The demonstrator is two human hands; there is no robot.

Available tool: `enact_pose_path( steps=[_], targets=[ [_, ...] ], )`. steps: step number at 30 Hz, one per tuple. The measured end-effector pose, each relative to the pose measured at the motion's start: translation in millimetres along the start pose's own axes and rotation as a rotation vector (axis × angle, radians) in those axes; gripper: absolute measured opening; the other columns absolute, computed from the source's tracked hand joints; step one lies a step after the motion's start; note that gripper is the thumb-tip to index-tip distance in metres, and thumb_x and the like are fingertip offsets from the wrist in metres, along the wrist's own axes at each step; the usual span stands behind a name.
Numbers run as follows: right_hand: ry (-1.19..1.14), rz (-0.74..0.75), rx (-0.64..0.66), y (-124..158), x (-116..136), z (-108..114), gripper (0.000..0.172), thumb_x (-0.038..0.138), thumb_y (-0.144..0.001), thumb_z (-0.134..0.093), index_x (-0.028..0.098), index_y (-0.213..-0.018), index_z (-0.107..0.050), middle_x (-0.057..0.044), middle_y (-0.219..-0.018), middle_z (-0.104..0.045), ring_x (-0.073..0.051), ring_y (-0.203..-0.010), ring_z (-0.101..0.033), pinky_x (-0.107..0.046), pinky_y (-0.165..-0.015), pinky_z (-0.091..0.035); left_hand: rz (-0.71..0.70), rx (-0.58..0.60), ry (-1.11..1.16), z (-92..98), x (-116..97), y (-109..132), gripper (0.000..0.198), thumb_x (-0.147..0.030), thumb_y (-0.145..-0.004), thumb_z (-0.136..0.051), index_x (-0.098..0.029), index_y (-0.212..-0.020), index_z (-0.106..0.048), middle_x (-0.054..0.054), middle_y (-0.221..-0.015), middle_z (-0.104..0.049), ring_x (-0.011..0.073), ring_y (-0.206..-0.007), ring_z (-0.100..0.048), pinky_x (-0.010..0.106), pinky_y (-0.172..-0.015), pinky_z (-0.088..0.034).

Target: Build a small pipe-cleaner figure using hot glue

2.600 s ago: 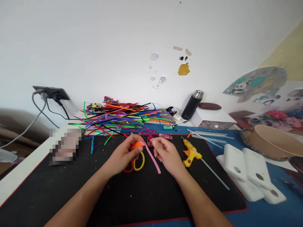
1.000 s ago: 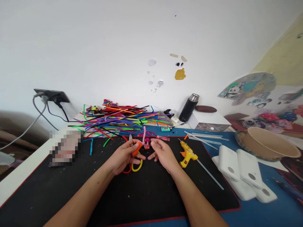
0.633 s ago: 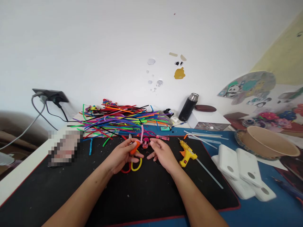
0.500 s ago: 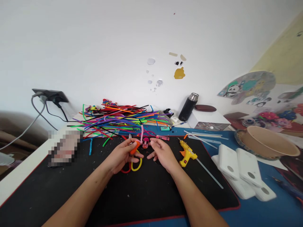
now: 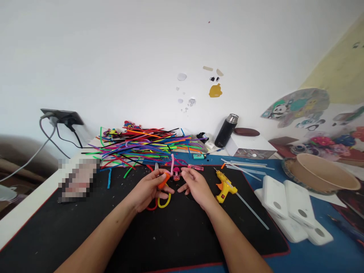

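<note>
One head-worn camera looks forward and down across the counter (image 5: 28, 214), with the left hand (image 5: 146, 191) and right hand (image 5: 197, 185) mid-frame, close by, and the wall (image 5: 136, 57) above.

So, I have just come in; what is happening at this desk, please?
A person pinches an orange piece in the left hand, with a pink strip rising by its fingertips. The right hand is close by, loosely curled, with nothing visible in it. A small pink figure shows between the hands. Scissors lie partly hidden by the left hand, and a yellow glue gun lies to the right.
</note>
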State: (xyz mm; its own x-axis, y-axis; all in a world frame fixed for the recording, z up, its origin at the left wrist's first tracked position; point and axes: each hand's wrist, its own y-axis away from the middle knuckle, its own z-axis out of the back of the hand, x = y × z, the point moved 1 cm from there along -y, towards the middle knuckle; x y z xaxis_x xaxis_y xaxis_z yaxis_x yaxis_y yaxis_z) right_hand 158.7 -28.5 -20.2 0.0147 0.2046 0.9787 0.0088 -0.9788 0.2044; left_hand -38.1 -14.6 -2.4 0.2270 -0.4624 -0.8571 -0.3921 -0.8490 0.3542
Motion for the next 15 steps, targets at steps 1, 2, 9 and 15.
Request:
enact_pose_path(
  steps=[1, 2, 9, 15],
  targets=[
    [-0.003, 0.001, 0.000, -0.5, -0.9, 0.2, 0.040, 0.045, -0.098, -0.063, 0.018, -0.127, -0.064, -0.014, -0.122, -0.073, -0.015, -0.059, -0.076, -0.020, -0.045, -0.045, 0.004, -0.001, -0.007, -0.1, 0.3, 0.0, 0.025, -0.032, -0.091, -0.075, -0.019, -0.107, -0.063, 0.003, -0.084, -0.068, 0.0201, -0.071, -0.079, 0.021, -0.050, -0.061],
    [-0.004, 0.002, 0.000, -1.1, -2.0, 0.5, 0.041, 0.046, -0.097, -0.063, 0.018, -0.127, -0.064, -0.014, -0.122, -0.073, -0.015, -0.059, -0.076, -0.020, -0.045, -0.045, 0.007, -0.001, -0.010, -0.1, 0.5, -0.1, 0.025, -0.032, -0.091, -0.075, -0.019, -0.107, -0.062, 0.003, -0.083, -0.068, 0.0200, -0.071, -0.079, 0.021, -0.051, -0.061],
    [0.010, 0.018, 0.011, -2.8, -6.9, 1.1, 0.041, 0.048, -0.097, -0.064, 0.019, -0.126, -0.065, -0.013, -0.118, -0.075, -0.016, -0.059, -0.076, -0.020, -0.044, -0.044, 0.002, 0.011, -0.007, 1.1, 1.6, -0.9, 0.028, -0.035, -0.089, -0.077, -0.019, -0.107, -0.062, 0.001, -0.078, -0.067, 0.0203, -0.070, -0.078, 0.021, -0.051, -0.061],
    [0.017, 0.017, 0.014, -1.9, -6.2, 1.0, 0.039, 0.046, -0.098, -0.062, 0.019, -0.126, -0.065, -0.014, -0.125, -0.073, -0.015, -0.060, -0.076, -0.019, -0.044, -0.045, 0.011, 0.021, -0.019, 2.2, 2.9, -1.5, 0.029, -0.037, -0.090, -0.077, -0.020, -0.108, -0.062, 0.000, -0.073, -0.065, 0.0217, -0.070, -0.079, 0.022, -0.052, -0.061]
  ],
)
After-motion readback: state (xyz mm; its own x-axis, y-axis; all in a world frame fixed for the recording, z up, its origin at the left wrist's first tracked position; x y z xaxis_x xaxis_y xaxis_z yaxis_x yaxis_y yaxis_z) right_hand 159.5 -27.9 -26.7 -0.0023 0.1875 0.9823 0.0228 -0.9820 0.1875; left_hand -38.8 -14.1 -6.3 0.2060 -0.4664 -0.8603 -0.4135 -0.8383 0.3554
